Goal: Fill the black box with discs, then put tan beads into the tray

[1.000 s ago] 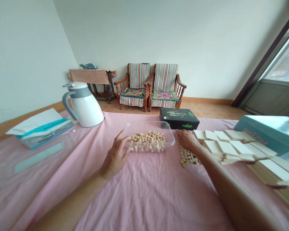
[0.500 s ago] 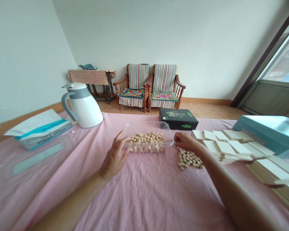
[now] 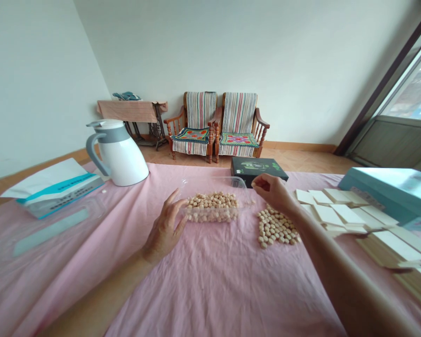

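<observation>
A clear plastic container (image 3: 243, 193) stands on the pink cloth, part filled with small round beige pieces (image 3: 212, 200). My left hand (image 3: 164, 229) grips its left end, the fingers along the side and the thumb by the near corner. Just past the right end of the container, my right hand (image 3: 271, 189) is raised with fingertips pinched together; whatever is between them is too small to make out. Below that hand a loose pile of the same beige pieces (image 3: 276, 227) lies on the cloth.
Behind my right hand sits a black box (image 3: 245, 174). Stacks of pale rectangular cards (image 3: 330, 214) and a light blue box (image 3: 379, 187) are to the right. At left stand a white jug (image 3: 122, 159), a tissue pack (image 3: 61, 189) and a clear lid (image 3: 52, 231).
My right hand has risen up and away from the table, uncovering more of the pile and the container's right end. My left hand keeps its place on the container.
</observation>
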The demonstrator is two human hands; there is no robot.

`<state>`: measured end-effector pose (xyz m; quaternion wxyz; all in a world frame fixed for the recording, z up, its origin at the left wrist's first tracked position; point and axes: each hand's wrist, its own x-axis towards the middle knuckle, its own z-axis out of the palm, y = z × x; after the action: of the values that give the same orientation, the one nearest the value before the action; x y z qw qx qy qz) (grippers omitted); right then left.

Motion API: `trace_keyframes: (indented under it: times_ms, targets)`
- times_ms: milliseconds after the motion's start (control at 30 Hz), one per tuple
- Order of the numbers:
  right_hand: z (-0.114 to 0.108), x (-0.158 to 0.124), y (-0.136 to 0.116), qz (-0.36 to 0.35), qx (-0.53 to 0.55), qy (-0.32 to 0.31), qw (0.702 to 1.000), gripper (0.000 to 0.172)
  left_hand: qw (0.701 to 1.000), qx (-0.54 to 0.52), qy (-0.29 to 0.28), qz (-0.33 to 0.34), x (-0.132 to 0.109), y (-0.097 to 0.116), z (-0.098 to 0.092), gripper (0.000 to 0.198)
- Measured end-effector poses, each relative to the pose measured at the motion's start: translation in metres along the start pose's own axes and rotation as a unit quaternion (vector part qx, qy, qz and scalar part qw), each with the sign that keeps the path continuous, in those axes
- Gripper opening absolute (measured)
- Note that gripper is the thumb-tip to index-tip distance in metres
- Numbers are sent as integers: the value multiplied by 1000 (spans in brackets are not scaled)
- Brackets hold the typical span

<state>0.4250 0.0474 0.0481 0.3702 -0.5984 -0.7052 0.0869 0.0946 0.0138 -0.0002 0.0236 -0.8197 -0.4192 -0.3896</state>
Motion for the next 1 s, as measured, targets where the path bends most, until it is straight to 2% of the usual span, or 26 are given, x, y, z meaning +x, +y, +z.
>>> trace_keyframes:
  times_ms: [167,267,367,433,533,600,733,900,1000]
  targets:
    - [12,-6,-39,-33,166,-24,985,26,1000,0,-3,1,0,-1,-1,36]
    - [18,-5,-40,-22,197,-19,980,25,1000,-2,-7,1,-1,-1,-1,37]
    - [18,-1,-22,20,145,44,988,23,1000,-1,-4,0,-1,-1,-1,37]
    - [17,-1,-8,46,49,57,996,21,1000,-1,-1,2,-1,-1,0,36]
    - [20,-6,4,37,-128,-47,990,21,1000,0,2,3,-1,-1,1,37]
    - [25,-11,6,24,-189,-116,975,22,1000,1,1,2,-1,-2,1,37]
    - [35,-18,5,26,-205,-147,967,22,1000,0,-1,3,-1,-2,0,37]
    - [29,-11,18,30,-204,-119,971,19,1000,-3,-2,0,-2,-3,0,39]
    - [17,-2,19,31,-156,-14,987,18,1000,-8,-7,-3,-2,-3,0,39]
